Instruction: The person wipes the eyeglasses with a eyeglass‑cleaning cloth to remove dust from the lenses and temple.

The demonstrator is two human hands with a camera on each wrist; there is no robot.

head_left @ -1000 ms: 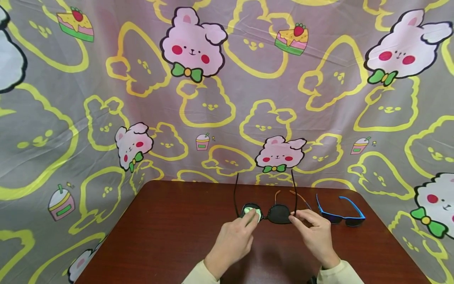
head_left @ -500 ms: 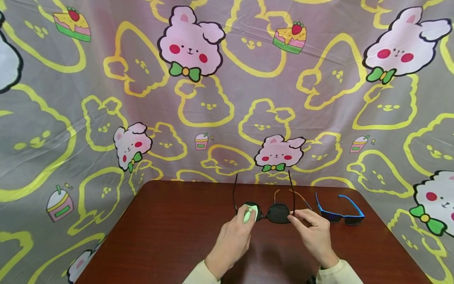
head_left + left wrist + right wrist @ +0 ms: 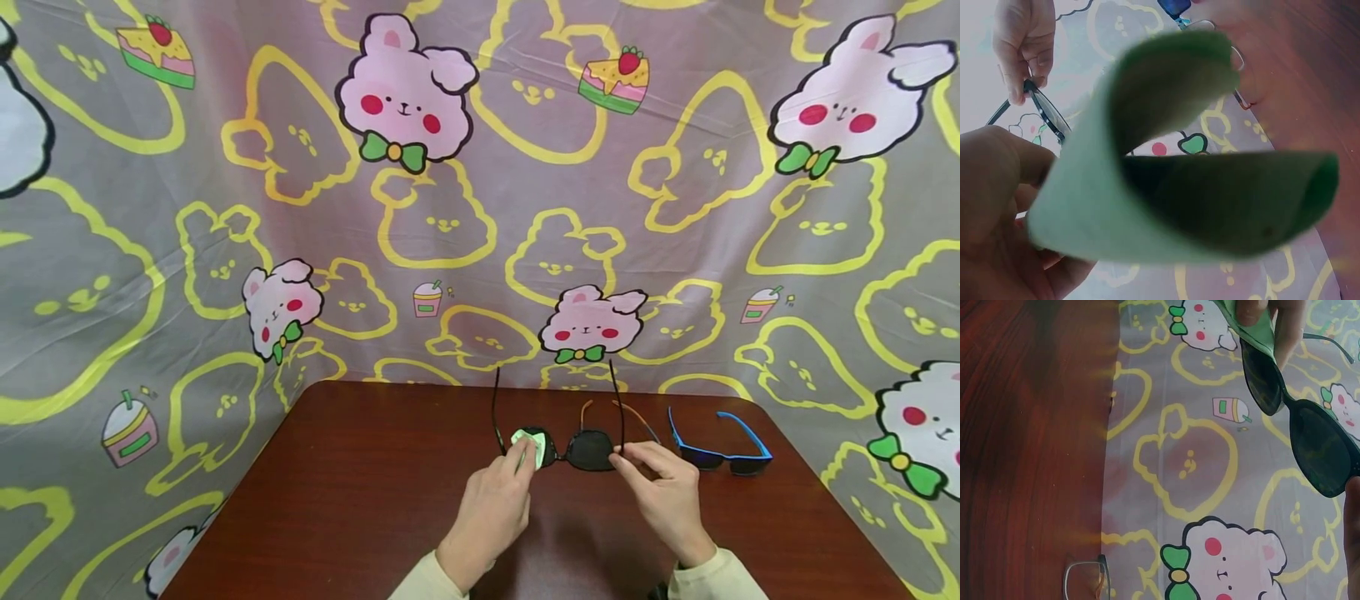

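Note:
Black sunglasses (image 3: 591,451) are held up above the table with both temples unfolded and pointing away. My right hand (image 3: 663,492) pinches them at the right end of the frame, beside the hinge. A light green cloth (image 3: 529,437) covers part of the left lens, and my left hand (image 3: 489,510) pinches that lens through it. In the left wrist view the cloth (image 3: 1085,200) curls loosely, large and blurred, beyond the fingers. From the right wrist view the cloth (image 3: 1260,328) wraps the far lens, while the near dark lens (image 3: 1322,450) is uncovered.
Blue-framed sunglasses (image 3: 723,457) lie on the brown table (image 3: 360,483) at the right. Behind the right hand are glasses with thin orange-brown temples (image 3: 633,419), partly hidden. A cartoon-patterned curtain (image 3: 450,208) hangs along the back and sides.
My left fingers have shifted slightly over the left lens with the cloth, which bunched up and then spread again. The sunglasses tilted a little; my right hand keeps its grip.

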